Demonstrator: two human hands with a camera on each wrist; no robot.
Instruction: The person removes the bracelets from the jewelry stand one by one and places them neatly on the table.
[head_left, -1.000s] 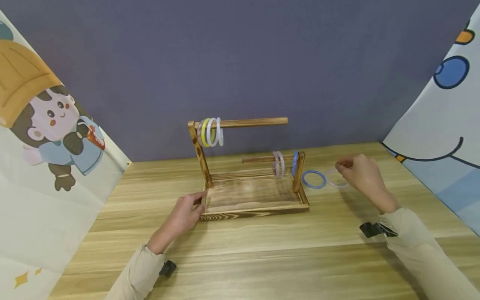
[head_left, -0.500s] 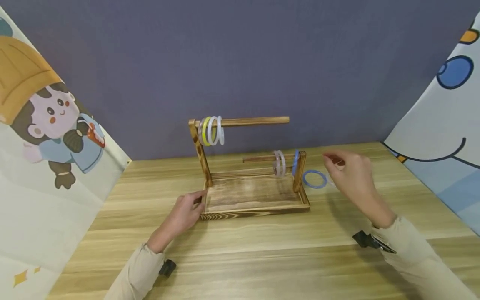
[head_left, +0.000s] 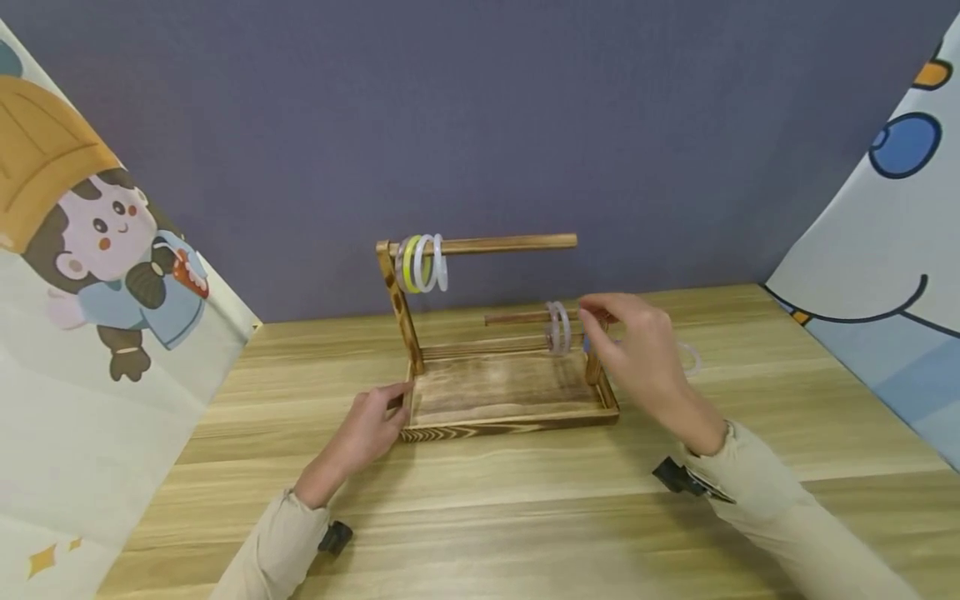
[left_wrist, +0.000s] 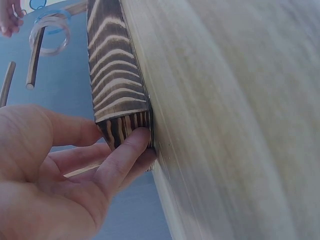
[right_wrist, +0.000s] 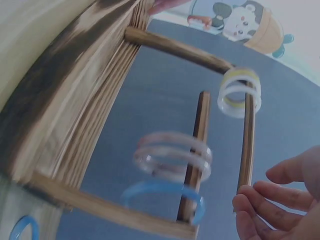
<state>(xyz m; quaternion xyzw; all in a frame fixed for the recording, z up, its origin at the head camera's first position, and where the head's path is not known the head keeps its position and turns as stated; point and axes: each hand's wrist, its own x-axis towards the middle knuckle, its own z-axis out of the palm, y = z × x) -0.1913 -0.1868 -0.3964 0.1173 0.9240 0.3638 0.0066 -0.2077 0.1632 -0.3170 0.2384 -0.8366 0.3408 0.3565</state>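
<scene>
On the yellow-brown wooden bench (head_left: 495, 517), a round blue ring (right_wrist: 24, 219) is mostly hidden by the right hand (head_left: 641, 350) in the head view and cut off in the right wrist view. A round see-through ring (head_left: 698, 358) by it is partly covered. The brown wooden stand (head_left: 510, 427) is pinched at its left end by the left hand (head_left: 371, 423); its right post (head_left: 593, 371) is half covered by the right hand, which is loosely bent, thumb apart. Half a second ago, that hand was held farther right.
</scene>
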